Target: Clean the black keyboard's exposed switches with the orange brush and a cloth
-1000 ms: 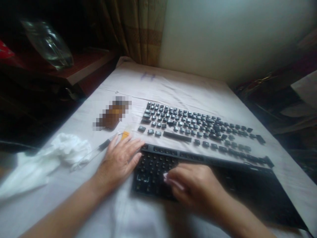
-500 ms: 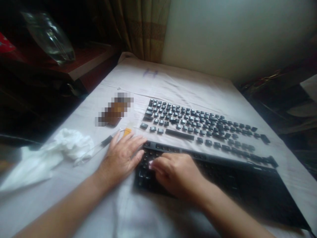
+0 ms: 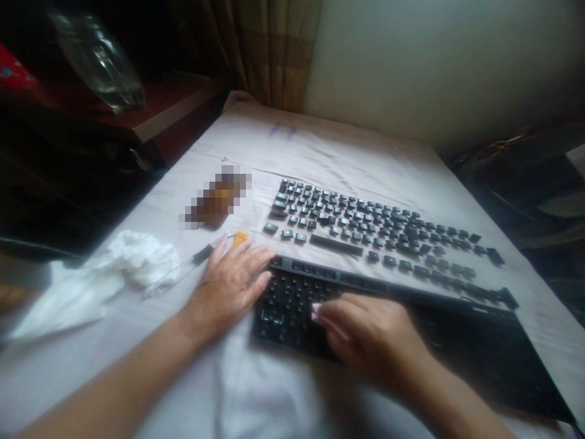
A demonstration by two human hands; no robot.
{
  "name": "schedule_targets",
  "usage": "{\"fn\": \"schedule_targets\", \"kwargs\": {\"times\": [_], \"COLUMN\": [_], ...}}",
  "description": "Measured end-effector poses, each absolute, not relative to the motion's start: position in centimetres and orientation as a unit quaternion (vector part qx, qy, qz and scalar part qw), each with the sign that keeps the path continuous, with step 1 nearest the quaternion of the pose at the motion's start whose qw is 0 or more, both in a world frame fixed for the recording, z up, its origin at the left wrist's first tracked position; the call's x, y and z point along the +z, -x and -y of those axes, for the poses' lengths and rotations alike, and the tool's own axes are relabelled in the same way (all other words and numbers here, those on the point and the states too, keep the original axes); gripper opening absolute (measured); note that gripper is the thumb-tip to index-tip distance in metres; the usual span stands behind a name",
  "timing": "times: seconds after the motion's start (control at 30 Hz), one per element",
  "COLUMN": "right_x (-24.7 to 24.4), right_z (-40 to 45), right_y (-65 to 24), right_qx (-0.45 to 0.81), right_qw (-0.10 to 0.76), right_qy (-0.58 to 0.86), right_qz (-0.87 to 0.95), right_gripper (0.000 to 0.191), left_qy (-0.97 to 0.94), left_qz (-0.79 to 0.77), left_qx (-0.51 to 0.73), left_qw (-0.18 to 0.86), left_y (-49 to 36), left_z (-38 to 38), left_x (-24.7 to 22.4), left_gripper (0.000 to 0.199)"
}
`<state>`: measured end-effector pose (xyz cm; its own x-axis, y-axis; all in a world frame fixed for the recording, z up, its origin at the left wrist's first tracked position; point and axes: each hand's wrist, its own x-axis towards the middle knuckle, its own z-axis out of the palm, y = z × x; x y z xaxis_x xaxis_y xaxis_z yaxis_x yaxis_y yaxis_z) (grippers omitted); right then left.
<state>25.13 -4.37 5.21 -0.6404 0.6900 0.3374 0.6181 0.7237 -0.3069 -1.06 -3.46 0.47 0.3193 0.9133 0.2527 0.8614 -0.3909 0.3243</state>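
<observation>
A black keyboard (image 3: pixel 292 332) with its keycaps off lies in front of me, bare key sockets showing on its left part. My left hand (image 3: pixel 233 274) rests on its upper left corner, fingers stretched out and apart, holding nothing. My right hand (image 3: pixel 365 323) is closed on a small whitish-pink wad of tissue (image 3: pixel 315 312), which touches the socket area. The right forearm and hand cover the middle of the keyboard. Behind it, the loose black keycaps (image 3: pixel 350 213) are laid out in rows, with the long space bar (image 3: pixel 336 246) among them.
Crumpled white tissue (image 3: pixel 141 259) lies at left. Near my left fingertips are a thin tool with a dark handle (image 3: pixel 203 254) and a small orange piece (image 3: pixel 240 237). A blurred-out brown object (image 3: pixel 214 204) lies beyond. A glass vase (image 3: pixel 103 61) stands on a wooden side table (image 3: pixel 159 116).
My right hand has moved right along the keyboard with the tissue, uncovering sockets on the left. My left hand stays at the corner. The view has shifted slightly.
</observation>
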Motion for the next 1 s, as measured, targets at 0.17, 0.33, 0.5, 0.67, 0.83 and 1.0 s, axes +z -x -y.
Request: {"fn": "schedule_targets", "kwargs": {"times": [0.17, 0.33, 0.5, 0.67, 0.83, 1.0], "right_x": [5.0, 3.9, 4.1, 4.1, 3.9, 4.7], "right_z": [5.6, 5.6, 6.1, 6.4, 6.5, 6.7], "right_y": [-20.7, -18.9, -20.4, -21.2, -22.3, -23.6], "right_qx": [0.115, 0.133, 0.156, 0.19, 0.24, 0.225], "right_qw": [0.231, 0.164, 0.146, 0.152, 0.138, 0.103], "right_qy": [0.319, 0.333, 0.35, 0.373, 0.406, 0.417], "right_qz": [0.912, 0.919, 0.912, 0.895, 0.871, 0.874], "right_gripper": [0.021, 0.013, 0.014, 0.012, 0.017, 0.018], "left_qy": [-0.812, -0.811, -0.816, -0.814, -0.811, -0.81], "left_qz": [-0.542, -0.544, -0.537, -0.541, -0.546, -0.548], "left_qx": [0.209, 0.206, 0.209, 0.204, 0.202, 0.2], "left_qw": [0.053, 0.055, 0.046, 0.051, 0.056, 0.057], "left_y": [1.2, 1.1, 1.0, 0.7, 0.6, 0.6], "left_z": [3.4, 3.4, 3.4, 3.5, 3.6, 3.7], "left_x": [0.3, 0.3, 0.5, 0.6, 0.6, 0.6], "left_gripper": [0.042, 0.043, 0.044, 0.042, 0.041, 0.041]}}
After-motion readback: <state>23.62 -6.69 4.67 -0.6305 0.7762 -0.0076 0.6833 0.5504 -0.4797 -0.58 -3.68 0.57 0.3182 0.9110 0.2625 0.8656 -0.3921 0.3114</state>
